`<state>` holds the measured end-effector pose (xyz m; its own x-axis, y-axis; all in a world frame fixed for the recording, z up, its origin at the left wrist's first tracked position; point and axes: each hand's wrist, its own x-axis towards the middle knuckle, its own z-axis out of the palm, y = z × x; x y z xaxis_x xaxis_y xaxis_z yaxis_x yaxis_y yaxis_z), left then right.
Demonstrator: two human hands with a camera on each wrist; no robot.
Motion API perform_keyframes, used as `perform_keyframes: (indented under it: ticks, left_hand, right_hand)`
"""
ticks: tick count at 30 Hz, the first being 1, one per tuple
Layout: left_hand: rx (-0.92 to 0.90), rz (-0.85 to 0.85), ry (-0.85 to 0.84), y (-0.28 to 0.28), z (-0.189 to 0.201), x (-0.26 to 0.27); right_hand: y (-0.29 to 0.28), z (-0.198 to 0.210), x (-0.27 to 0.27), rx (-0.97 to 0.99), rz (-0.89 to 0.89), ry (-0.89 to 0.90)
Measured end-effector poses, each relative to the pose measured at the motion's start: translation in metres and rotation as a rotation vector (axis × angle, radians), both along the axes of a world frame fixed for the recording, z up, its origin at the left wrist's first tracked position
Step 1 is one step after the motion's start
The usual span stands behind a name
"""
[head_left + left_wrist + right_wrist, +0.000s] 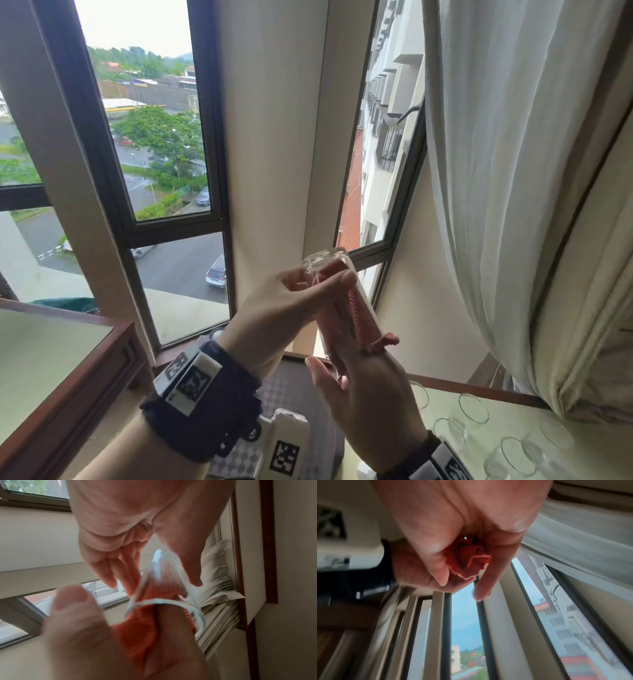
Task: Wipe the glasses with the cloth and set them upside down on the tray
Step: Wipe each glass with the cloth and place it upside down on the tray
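My left hand (pixel 308 291) grips a clear glass (pixel 327 265) raised in front of the window, base up and mouth down toward me. A pink-red cloth (pixel 356 310) is stuffed inside it, one corner (pixel 387 341) sticking out at the rim. Fingers of my right hand (pixel 370 387) reach up into the glass with the cloth. In the left wrist view, thumb and fingers of the left hand (pixel 157 584) clasp the glass (pixel 163 568) round the cloth (pixel 164 586). The right wrist view shows the right hand (pixel 461 586) bunching the cloth (pixel 469 561). The dark patterned tray (pixel 291 380) lies below my hands.
Several clear glasses (pixel 474 407) stand on the pale table top at lower right. A white curtain (pixel 513 171) hangs close on the right. A wood-edged table (pixel 68 346) sits on the left, window panes straight ahead. A small round glass (pixel 218 333) stands near the sill.
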<state>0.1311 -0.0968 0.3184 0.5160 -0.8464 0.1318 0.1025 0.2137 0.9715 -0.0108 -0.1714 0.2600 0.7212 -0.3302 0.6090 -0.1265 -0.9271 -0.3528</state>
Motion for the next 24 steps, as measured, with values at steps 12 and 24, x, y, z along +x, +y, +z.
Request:
perform_keyframes:
  ticks: [12, 24]
  left_hand:
    - [-0.049, 0.001, 0.026, -0.008, -0.004, 0.003]
    - [-0.177, -0.432, 0.215, -0.005, -0.027, 0.029]
  right_hand:
    - [-0.009, 0.013, -0.005, 0.704, 0.329, -0.173]
    - [0.014, 0.027, 0.004, 1.44, 0.698, -0.283]
